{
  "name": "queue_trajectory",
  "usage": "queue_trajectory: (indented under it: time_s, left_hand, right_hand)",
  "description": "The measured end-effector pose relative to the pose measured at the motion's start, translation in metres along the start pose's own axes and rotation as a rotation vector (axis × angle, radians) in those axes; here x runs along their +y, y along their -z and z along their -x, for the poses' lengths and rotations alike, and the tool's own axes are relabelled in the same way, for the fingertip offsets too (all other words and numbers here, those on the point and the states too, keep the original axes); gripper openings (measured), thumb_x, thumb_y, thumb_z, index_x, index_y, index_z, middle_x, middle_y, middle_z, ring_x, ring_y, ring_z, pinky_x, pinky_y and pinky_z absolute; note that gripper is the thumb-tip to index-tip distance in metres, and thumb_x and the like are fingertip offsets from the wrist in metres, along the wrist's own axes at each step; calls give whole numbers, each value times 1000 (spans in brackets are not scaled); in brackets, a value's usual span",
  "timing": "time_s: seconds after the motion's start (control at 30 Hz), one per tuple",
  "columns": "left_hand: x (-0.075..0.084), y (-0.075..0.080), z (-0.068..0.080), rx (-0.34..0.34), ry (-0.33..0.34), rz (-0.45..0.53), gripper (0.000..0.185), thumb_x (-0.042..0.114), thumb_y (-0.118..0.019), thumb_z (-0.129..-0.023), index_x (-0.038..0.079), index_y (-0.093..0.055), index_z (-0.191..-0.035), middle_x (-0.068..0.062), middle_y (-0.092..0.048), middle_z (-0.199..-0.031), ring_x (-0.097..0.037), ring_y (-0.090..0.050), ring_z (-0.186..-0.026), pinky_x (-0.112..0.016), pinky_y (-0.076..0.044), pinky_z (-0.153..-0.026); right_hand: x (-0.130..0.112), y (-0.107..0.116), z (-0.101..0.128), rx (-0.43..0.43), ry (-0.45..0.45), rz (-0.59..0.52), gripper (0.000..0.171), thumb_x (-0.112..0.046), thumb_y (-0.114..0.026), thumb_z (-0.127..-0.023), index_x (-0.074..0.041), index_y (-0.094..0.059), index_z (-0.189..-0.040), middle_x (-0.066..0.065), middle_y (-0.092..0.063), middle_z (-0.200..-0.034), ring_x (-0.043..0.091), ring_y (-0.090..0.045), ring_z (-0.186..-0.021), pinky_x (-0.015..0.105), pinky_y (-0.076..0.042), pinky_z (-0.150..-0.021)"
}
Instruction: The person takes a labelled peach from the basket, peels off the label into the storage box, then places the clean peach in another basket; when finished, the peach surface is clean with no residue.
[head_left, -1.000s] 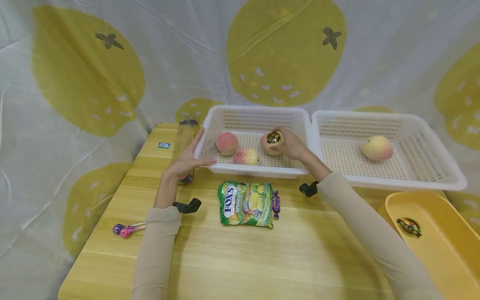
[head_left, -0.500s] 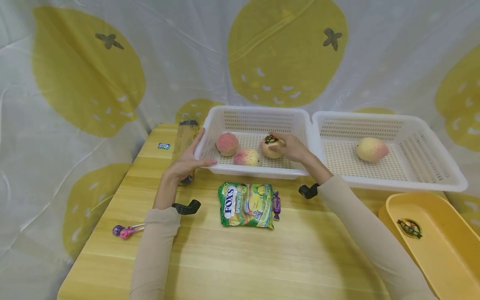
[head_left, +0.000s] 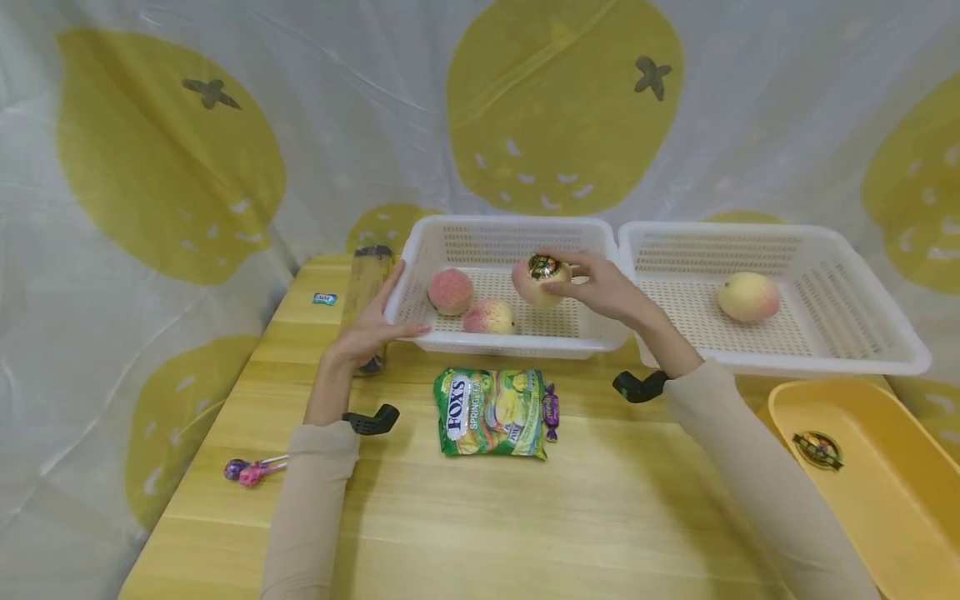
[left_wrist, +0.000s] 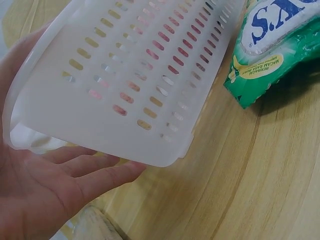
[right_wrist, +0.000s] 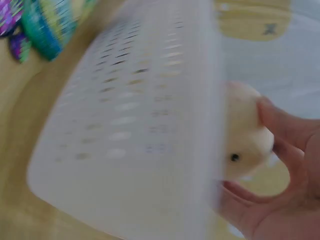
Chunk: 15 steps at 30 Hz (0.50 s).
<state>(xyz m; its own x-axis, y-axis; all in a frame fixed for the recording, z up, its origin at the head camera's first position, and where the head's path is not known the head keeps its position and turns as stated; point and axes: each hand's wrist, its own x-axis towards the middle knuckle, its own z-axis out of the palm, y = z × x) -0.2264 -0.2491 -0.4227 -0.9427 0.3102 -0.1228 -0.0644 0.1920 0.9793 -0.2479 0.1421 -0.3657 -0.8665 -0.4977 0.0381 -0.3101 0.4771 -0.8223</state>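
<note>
A pale yellow, pink-blushed, round peach [head_left: 531, 292] with a dark, glossy label [head_left: 544, 267] sits in a person's right hand [head_left: 609, 288], pinched between thumb and fingers. The fruit lies just past the fingertips, on the hand's left, over the right half of a white, slotted plastic basket [head_left: 517, 342]; it appears lifted off the basket's floor. Whether it is real or artificial cannot be told. It looks light, and its matte skin should give decent grip, while the shiny label may be slicker. If real, it could bruise, so a gentle hold around its widest sides seems best. The left hand [head_left: 367, 328] touches the basket's left end, thumb and fingers spread apart and fairly straight. The basket looks light and slightly flexible, best steadied by its rim.
</note>
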Motion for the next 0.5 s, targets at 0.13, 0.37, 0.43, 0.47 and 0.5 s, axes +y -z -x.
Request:
queue_trajectory:
  time_s: [0.13,0.37,0.43,0.47,0.5]
  left_hand:
    - [0,6,0,4,4,-10,119,-2,-77,-87,41,0,-166,-13,-12,-174,-43,-40,-147,-17,-52,-96]
    - [1,11,0,7,18,-5,118,-1,-77,-88,43,0,-165,-12,-13,-174,-41,-39,-149,-19,-52,-99]
    - [1,13,1,6,20,-8,118,-1,-77,-88,43,1,-165,-12,-14,-174,-41,-39,-149,-18,-52,-99]
    - [2,13,1,6,18,-10,118,-1,-77,-88,43,1,-166,-13,-14,-174,-42,-40,-148,-19,-52,-99]
    - [2,14,1,4,16,-11,119,-1,-76,-88,43,1,-166,-13,-14,-174,-43,-40,-148,-18,-52,-98]
  right_hand:
    - [-20,19,26,-46,-15,-22,56,-26,-70,-100,-32,-52,-153,4,-50,-158,38,-49,-144,53,-49,-107]
    - [-25,35,74,-167,54,-22,56,-21,-74,-97,-32,-56,-149,-1,-57,-146,17,-55,-131,31,-54,-102]
    - [-22,34,89,-208,76,-35,56,-19,-75,-96,-31,-57,-149,-3,-57,-145,13,-54,-128,29,-55,-103]
    - [-20,32,96,-223,85,-42,57,-19,-75,-96,-30,-57,-148,-3,-56,-146,11,-53,-129,29,-54,-105]
    - [-17,30,103,-234,85,-46,57,-19,-76,-95,-30,-58,-148,-4,-56,-145,10,-54,-127,29,-54,-105]
